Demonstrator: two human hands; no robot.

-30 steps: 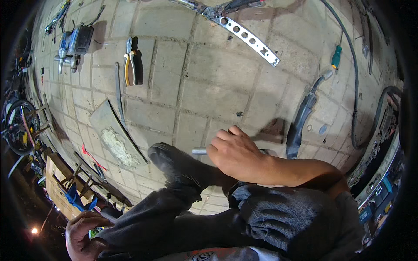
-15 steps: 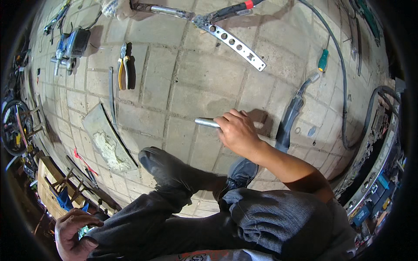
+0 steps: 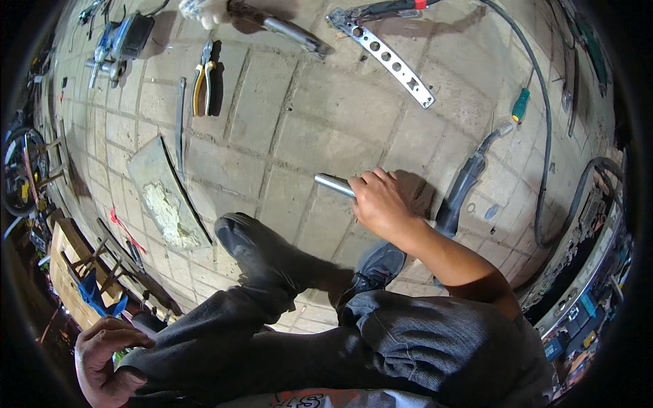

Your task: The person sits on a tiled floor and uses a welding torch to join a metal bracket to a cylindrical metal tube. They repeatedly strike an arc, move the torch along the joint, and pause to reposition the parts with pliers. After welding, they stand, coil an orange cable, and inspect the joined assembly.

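My right hand is closed round a short silver metal tube, which sticks out to the left just above the floor. Beside my left knee, my left hand hangs with fingers curled and thumb apart; no object shows in it. A white-gloved hand at the upper edge is by a dark metal bar that slants down to the right. Apart from that bar lies a flat metal strip with round holes. To the right of my right hand is a black torch-like handle.
Pliers and a narrow metal strip lie at left, near a curved panel bearing pale crumbly material. A green screwdriver and a black cable are at right. A blue-and-black tool is upper left, wooden boards lower left.
The dark bar has swung so its right end points lower and no longer meets the strip with holes. My right hand still holds the tube. The whole view has shifted slightly.
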